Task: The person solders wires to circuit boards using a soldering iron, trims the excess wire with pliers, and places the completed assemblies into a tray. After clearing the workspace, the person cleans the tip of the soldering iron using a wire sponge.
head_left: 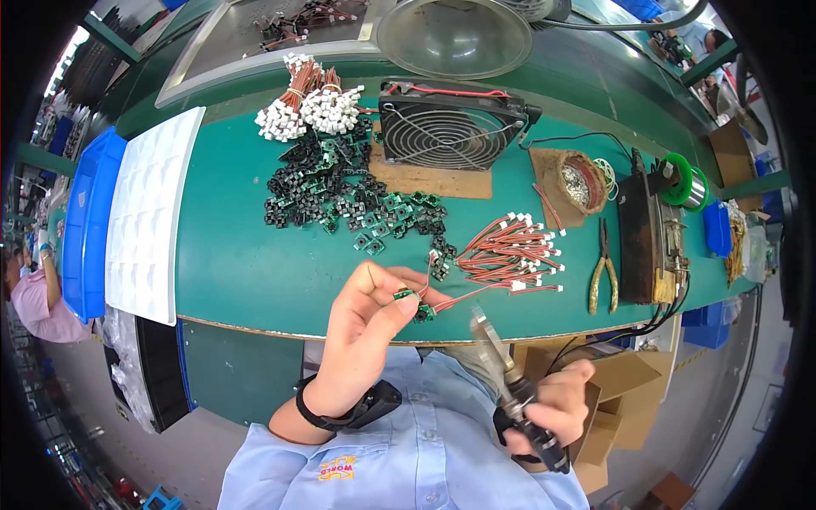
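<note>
Far out to the left of the left hand, a blue bin (85, 221) lies against the end of the green bench (255, 272), and a white moulded tray (149, 212) sits just beside it, nearer the hand. Up and away from the left hand lie bundles of red wires with white plugs (310, 106), and below them a spread heap of small black-and-green circuit boards (340, 191) trails down toward the fingers.

The left hand (361, 327) is raised over the near edge of the bench, its fingers closed in a pinch on a small green circuit board (412, 302) — the board sits at the fingertips, with a red wire (463, 296) running from it off to the right. A black band is on that wrist.

Beyond the pinched board stands a black cooling fan (446, 127) on a brown pad, and behind it a round metal bowl (455, 34). Just right of the fingertips a loose fan of red wires with white connectors (514, 251) lies on the bench.

The right hand (548, 408) is lower, off the bench edge, gripped around the dark handle of a soldering iron (510, 378) — its metal tip points up toward the board without touching it.

Above the right hand lie yellow-handled pliers (603, 272), a dark soldering station (650, 234), a brown holder with a metal wool tip cleaner (582, 183) and a green spool of solder (684, 183).
</note>
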{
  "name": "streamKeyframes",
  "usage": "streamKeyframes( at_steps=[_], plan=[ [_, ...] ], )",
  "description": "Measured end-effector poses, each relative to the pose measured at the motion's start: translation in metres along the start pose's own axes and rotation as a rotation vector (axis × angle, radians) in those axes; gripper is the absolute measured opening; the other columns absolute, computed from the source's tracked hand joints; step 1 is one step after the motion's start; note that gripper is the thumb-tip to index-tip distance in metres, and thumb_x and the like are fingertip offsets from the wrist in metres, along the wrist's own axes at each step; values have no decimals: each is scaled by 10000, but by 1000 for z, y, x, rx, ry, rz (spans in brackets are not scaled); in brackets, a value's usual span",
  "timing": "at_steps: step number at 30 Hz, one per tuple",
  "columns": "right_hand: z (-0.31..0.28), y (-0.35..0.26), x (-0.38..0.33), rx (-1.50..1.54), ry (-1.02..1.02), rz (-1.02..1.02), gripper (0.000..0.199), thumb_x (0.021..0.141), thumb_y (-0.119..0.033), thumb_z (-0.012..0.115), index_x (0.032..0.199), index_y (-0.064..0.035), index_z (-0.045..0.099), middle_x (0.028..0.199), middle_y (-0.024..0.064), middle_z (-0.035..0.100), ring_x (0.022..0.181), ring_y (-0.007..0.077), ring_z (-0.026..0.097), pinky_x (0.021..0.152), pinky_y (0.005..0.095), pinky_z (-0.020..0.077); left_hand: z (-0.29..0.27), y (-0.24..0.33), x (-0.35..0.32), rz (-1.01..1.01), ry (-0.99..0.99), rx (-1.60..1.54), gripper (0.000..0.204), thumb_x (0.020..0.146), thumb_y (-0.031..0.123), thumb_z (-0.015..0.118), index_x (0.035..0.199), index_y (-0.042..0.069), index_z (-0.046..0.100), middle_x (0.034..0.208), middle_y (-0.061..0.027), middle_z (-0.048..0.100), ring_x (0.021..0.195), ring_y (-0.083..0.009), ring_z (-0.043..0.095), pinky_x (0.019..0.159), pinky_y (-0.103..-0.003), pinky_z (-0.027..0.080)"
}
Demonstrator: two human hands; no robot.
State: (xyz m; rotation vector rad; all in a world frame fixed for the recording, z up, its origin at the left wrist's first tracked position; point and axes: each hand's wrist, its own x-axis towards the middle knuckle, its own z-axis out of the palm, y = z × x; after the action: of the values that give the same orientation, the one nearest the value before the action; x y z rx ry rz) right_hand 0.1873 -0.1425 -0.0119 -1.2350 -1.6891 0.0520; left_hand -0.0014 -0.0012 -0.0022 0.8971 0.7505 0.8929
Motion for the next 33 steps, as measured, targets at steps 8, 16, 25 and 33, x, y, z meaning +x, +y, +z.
streamKeyframes(
  at_steps=[8,16,25,33],
  plan=[
    [8,-13,-1,19,-131,91,390,552,-292,816,897,-190,664,720,-51,553,655,130,521,681,333,315,2,-4,0,40,8,16,58,850,76,481,862,50,430,982,-195,585,902,-247,602,876,-374,405],
    [9,-15,0,26,-145,136,376,558,-263,812,898,-194,669,716,-48,557,653,133,523,679,319,318,2,-4,-2,45,2,27,52,854,72,479,871,47,437,984,-192,585,906,-245,608,872,-370,410],
    [7,-17,0,-8,-162,145,372,550,-256,810,893,-205,674,714,-55,556,655,130,520,690,326,321,2,-6,-2,64,-13,71,57,859,64,477,890,35,438,1000,-188,580,912,-242,612,858,-360,425],
    [0,-18,-3,-61,-168,129,347,562,-308,795,874,-210,677,710,-51,553,648,134,515,705,348,321,1,-7,-2,118,-6,146,68,859,70,481,898,36,437,994,-187,581,910,-245,613,852,-351,424]
  ],
)
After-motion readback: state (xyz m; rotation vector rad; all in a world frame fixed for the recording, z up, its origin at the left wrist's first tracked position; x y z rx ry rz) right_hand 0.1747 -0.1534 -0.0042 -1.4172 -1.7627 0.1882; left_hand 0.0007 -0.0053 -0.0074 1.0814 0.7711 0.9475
